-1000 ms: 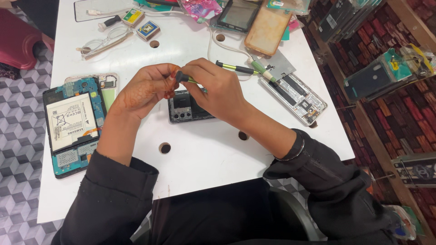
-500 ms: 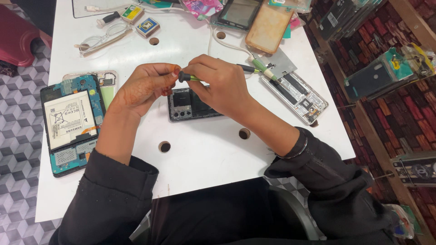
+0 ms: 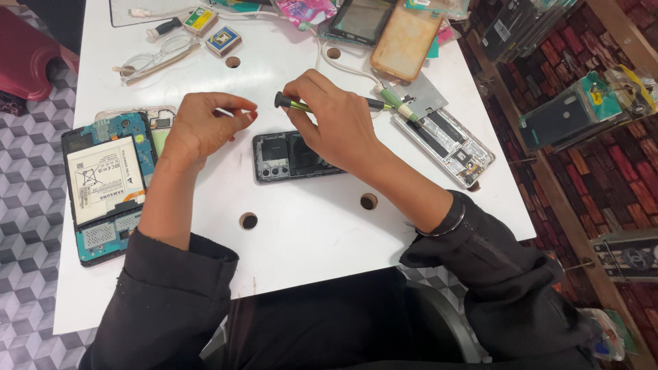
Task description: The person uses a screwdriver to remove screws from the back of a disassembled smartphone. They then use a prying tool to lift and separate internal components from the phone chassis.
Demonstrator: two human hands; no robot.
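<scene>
My right hand (image 3: 339,123) grips a thin green-and-black screwdriver (image 3: 291,103), held level above an opened dark phone (image 3: 277,156) lying on the white table (image 3: 308,240). My left hand (image 3: 202,127) hovers just left of the phone, thumb and fingers pinched together; whether something tiny sits between them I cannot tell. A gap separates the two hands. The phone's right half is hidden under my right hand.
An opened tablet with a white battery (image 3: 103,181) lies at the left edge. A phone frame (image 3: 445,144) and a second screwdriver (image 3: 397,106) lie right of my hand. Glasses (image 3: 154,58), small boxes (image 3: 223,40) and phones (image 3: 404,38) crowd the far side. Round holes (image 3: 248,220) dot the table.
The hands were touching around the screwdriver tip over the phone. They have drawn apart: the left hand moved left, and the right hand keeps the screwdriver.
</scene>
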